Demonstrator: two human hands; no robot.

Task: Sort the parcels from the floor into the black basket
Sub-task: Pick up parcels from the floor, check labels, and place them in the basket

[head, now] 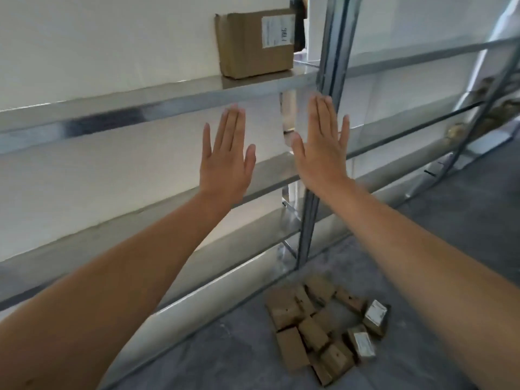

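Observation:
Several small brown cardboard parcels [320, 327] lie in a heap on the grey floor at the lower right, some with white labels facing up. My left hand [226, 159] and my right hand [323, 147] are both raised flat in front of me, fingers stretched upward, backs toward the camera, holding nothing. They hover side by side in front of the metal shelving, well above the parcels. No black basket is in view.
A metal shelf rack [157, 108] with several levels runs along the white wall. A larger cardboard box [253, 43] with a white label stands on an upper shelf. A vertical post [326, 80] divides the rack. Grey floor [225, 350] spreads below.

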